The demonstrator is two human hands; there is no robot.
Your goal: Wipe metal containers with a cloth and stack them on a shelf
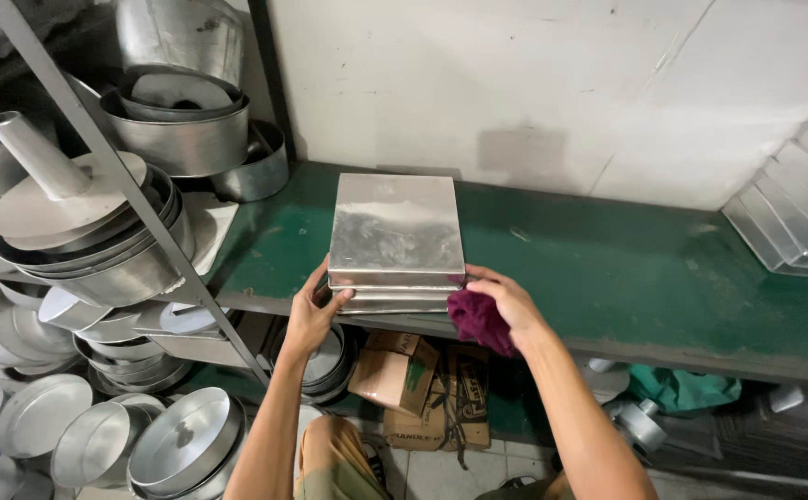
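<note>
Trays (395,236), square, stacked on green shelf (626,268), between both hands. Left hand (314,315) gripping stack's near-left edge; right hand (506,301) clutching maroon cloth (480,321) against right edge.

Between the fingers of both hands, the stack of square shiny metal baking pans (396,233) is plain silver-grey. Under the right fingers, the crumpled maroon cloth (480,320) is dark purplish-red. Beyond the fingertips, the flat painted shelf top (607,259) is deep green, scuffed pale.

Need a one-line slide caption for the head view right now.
Both hands steady a stack of square metal pans on a green shelf; right hand holds a maroon cloth.
</note>
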